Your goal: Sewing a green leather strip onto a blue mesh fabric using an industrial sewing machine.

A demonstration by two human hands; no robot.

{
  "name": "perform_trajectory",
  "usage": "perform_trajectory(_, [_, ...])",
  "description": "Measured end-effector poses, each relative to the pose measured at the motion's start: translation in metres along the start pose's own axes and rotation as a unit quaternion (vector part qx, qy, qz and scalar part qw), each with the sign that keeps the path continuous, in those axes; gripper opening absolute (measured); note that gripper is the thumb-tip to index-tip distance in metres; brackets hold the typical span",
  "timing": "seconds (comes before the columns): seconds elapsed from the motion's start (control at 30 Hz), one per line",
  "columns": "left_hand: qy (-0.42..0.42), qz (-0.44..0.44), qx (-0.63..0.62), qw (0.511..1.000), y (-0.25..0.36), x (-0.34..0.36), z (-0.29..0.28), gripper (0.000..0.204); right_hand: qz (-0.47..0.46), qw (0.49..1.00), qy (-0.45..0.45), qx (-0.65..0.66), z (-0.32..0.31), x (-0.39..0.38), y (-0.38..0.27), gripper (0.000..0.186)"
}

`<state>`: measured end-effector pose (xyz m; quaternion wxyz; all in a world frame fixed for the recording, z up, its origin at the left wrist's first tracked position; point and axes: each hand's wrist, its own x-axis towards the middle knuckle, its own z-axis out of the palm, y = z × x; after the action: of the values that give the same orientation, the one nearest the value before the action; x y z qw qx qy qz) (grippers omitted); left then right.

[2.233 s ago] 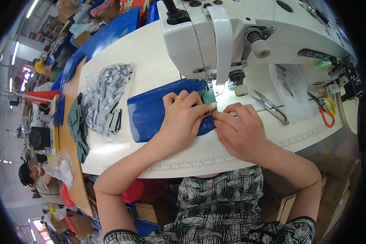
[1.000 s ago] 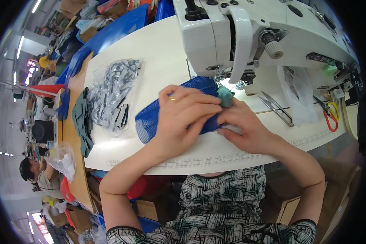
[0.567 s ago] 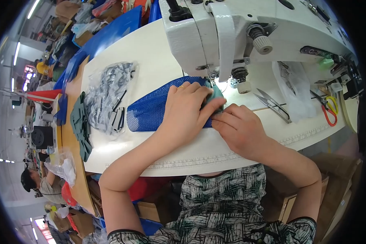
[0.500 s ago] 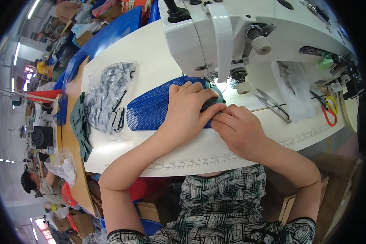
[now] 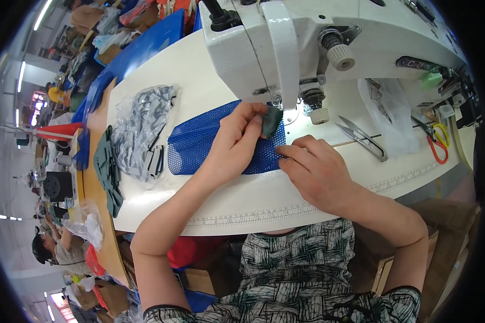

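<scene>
Green fabric piece, smooth and folded, is now pinched and raised in the left hand near the needle, whereas half a second ago the fingertips of both hands met at it; the hands are now apart, and more mesh is bared between them. Blue mesh, open-holed and roughly rectangular, is spread under the left hand, its edge touched by the right hand, grip unclear. Glossy white sewing machine ahead of both hands, metal snips right of the right, crinkly clear bag left of the left.
</scene>
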<state>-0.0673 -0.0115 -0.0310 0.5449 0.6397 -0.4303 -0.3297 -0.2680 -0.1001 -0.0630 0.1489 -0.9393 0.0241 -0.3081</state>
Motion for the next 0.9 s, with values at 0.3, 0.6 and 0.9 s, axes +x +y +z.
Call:
perform_trajectory(0.3, [-0.027,0.172,0.351,0.92,0.008,-0.009,0.01,0.011,0.006,1.0,0.002,-0.022,-0.002,0.001,-0.002,0.026])
perform_trajectory(0.6, [-0.079,0.244,0.427,0.867,0.007,-0.009,-0.007,0.022,0.008,0.998,-0.007,-0.064,-0.005,0.0,-0.004,0.024])
perform_trajectory(0.9, [-0.048,0.259,0.408,0.874,0.001,-0.018,0.005,0.02,0.013,0.998,-0.031,-0.045,-0.015,-0.003,0.001,0.03])
